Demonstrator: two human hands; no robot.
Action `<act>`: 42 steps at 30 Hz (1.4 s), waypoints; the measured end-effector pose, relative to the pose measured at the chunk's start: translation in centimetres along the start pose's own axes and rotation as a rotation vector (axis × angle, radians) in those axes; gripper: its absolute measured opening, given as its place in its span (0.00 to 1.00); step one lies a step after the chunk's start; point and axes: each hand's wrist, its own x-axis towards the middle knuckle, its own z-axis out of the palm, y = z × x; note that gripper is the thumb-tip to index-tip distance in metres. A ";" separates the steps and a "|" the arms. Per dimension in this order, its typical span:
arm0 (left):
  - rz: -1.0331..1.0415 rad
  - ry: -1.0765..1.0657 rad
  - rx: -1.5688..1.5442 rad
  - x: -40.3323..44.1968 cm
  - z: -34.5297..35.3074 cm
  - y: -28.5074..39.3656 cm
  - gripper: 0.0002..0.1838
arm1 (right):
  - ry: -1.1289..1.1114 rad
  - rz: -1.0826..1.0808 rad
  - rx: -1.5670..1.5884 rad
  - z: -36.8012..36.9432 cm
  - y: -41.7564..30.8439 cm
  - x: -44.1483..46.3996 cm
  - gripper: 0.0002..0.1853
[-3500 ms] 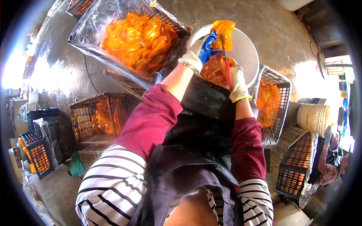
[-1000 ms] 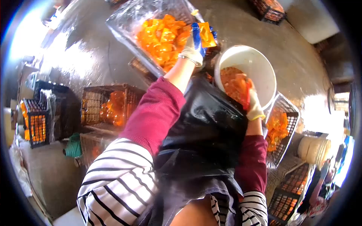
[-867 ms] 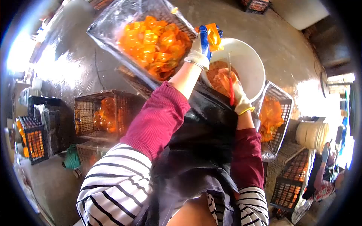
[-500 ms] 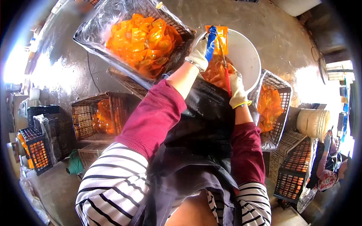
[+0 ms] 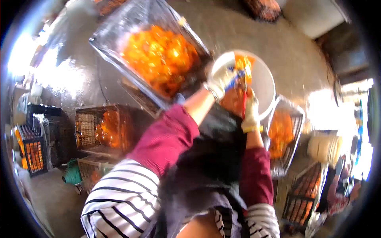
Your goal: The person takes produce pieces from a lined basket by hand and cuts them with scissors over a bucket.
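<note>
My left hand [image 5: 222,82], in a whitish glove with blue at the fingers, is closed beside a shiny orange packet [image 5: 245,65] over the white bucket [image 5: 266,81]. It seems to pinch the packet's edge, though motion blurs the fingers. In my right hand [image 5: 251,112], gloved with a yellow cuff, is a slim red-handled tool [image 5: 244,104] pointing up toward the packet. Its tip is smeared, so I cannot tell its kind. Reddish-orange contents [image 5: 233,101] show inside the bucket below my hands.
A plastic-lined crate [image 5: 115,73] of orange packets [image 5: 158,59] stands to the left of the bucket. Another lined crate [image 5: 298,119] stands on its right. More crates [image 5: 88,129] and a cream bucket [image 5: 323,148] are around. A person [image 5: 337,194] is at far right.
The view has shifted, so the bucket and crates appear lower. My left hand has turned and come closer to my right hand, its blue-covered part no longer pointing straight up.
</note>
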 end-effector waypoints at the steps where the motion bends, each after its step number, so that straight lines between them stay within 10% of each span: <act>1: 0.022 -0.006 0.067 0.3 -0.4 -0.6 0.15 | 0.003 -0.101 0.129 0.7 0.5 0.4 0.16; 9: 0.039 -0.117 0.328 1.4 -0.6 -2.3 0.17 | 0.131 -0.248 -0.328 -0.3 1.1 1.1 0.15; 12: -0.310 -0.132 0.018 0.6 -1.4 -1.0 0.15 | 0.011 -0.256 0.081 0.8 1.2 1.4 0.14; 14: -0.296 -0.218 0.136 -0.1 -0.8 0.0 0.18 | 0.058 -0.358 -0.564 1.0 -1.0 -0.6 0.14; 17: -0.188 -0.212 0.714 -0.4 -0.4 1.4 0.21 | -0.083 -0.291 -0.222 -0.3 1.6 1.5 0.17; 18: -0.161 -0.187 0.880 -0.4 -0.5 1.8 0.21 | -0.141 -0.128 0.325 -1.5 4.4 3.3 0.15; 20: -0.324 -0.051 0.725 -0.8 0.5 3.9 0.20 | -0.132 0.032 0.716 -1.5 5.2 4.4 0.15; 25: -0.180 0.004 0.210 2.5 -1.7 -6.5 0.17 | 0.013 -0.180 -0.321 -1.4 3.5 4.0 0.13; 35: -0.257 0.026 -0.057 3.3 -2.0 -7.2 0.17 | 0.052 -0.349 -0.381 -0.4 0.7 2.8 0.10; 37: -0.266 -0.005 -0.310 0.7 -0.2 -1.1 0.18 | 0.151 -0.648 -0.763 -2.2 3.0 4.5 0.09; 42: -0.379 -0.220 -0.693 -0.5 1.3 4.2 0.24 | 0.066 -0.428 -0.835 -3.1 -0.9 1.2 0.15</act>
